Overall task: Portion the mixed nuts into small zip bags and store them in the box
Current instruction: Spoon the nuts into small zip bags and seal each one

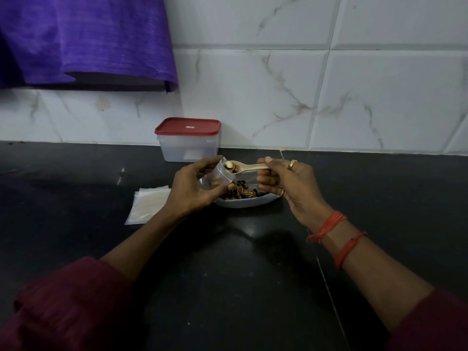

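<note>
A: How is the spoon held?
B: The right hand [283,181] pinches the spoon [249,167] by the handle end, thumb on top, fingers curled under. The left hand [195,183] wraps round a small zip bag [215,177], thumb and fingers curled about it, mouth turned toward the spoon tip. The spoon's load of nuts [230,165] sits right at that mouth.
A: What could go wrong?
B: The mouth looks narrow against the spoon; tip too fast or off line and nuts roll past the rim. Most would drop into the bowl [243,202] just under both hands, but a stray one could bounce onto the counter [228,249]. A soft bag can fold shut if the left hand squeezes.
A: And further out?
B: Beyond the hands the box [188,145] stands with its red lid [187,126] on, so it needs opening before any bag goes in. Spare bags [149,206] lie flat just left of the left hand.
A: Anything unclear?
B: The bag is clear and the light dim, so I cannot tell how full it is. The left hand hides part of the bowl, and the box's cloudy walls hide what is inside.
</note>
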### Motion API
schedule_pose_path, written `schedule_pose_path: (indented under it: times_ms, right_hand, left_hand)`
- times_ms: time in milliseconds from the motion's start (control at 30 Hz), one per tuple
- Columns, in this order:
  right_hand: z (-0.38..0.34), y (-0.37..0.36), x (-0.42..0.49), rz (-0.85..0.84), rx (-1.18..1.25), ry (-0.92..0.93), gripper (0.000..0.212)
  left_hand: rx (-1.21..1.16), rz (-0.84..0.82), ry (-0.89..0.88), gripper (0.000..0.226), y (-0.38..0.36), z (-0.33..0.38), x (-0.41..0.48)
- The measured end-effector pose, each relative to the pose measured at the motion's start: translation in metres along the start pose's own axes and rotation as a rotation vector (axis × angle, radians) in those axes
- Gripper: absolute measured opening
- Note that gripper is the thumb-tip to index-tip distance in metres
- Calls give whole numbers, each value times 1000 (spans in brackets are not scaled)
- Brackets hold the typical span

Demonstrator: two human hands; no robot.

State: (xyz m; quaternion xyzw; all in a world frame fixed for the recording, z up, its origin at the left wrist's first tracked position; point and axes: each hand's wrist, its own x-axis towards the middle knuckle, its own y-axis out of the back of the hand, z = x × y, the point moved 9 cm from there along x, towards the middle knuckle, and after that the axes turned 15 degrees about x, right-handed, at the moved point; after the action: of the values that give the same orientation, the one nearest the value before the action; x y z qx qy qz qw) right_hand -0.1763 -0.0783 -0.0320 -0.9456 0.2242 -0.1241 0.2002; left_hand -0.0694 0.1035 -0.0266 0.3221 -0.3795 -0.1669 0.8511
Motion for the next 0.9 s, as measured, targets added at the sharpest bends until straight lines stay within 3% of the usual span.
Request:
schedule_pose_path:
  times_ms: [267,433,733,900]
  right_hand:
    - [-20,-33,-14,-332,-658,379,22]
    - [-35,-34,-22,-261,-666,550,18]
    - [-23,-39,-20,-343,-769,546,17]
    - [-46,-34,-27,-235,-698,695,13]
  left_hand:
    - [-29,51,-15,68,7,0,0]
    - [-76,48,-11,66,8,2,0]
    - [-105,30,-23,62,4,10,-1]
    - [-86,27,-22,70,4,8,0]
